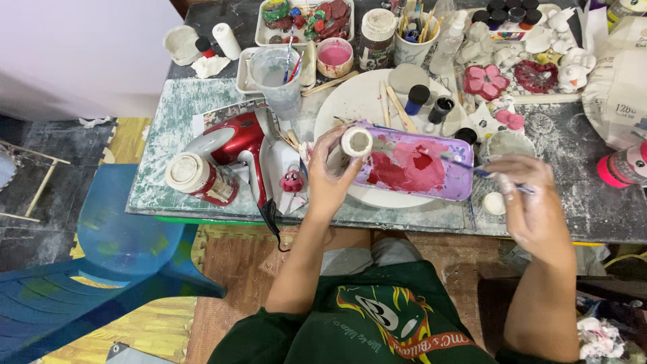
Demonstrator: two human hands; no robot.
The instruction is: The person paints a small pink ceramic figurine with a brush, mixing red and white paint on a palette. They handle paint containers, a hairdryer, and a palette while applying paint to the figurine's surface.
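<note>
Left hand (330, 176) is clamped around a small white paint jar (356, 143), lid off, its open mouth facing the camera, held above the near left end of a purple tray (450, 187). The tray lies across a white round plate (350, 101) on the worktable (162, 141) and carries red and pink paint smears. Right hand (529, 195) is closed on a thin blue-handled brush (472, 167), the bristle end reaching left over the tray's right part; whether the tip touches the paint cannot be told.

A small white lid (494, 203) lies on the table just beside the right hand. Left of the left hand: a small pink figurine (292, 180), a red hair dryer (236, 145) and a larger white-capped jar (199, 176) lying on its side. On the plate: wooden sticks (394, 106) and black-capped bottles (418, 98). Further back: a clear cup (273, 75) with brushes, a bowl of pink paint (335, 56), and painted flower and heart plaster casts (485, 81). A blue plastic chair (101, 243) stands at the lower left
</note>
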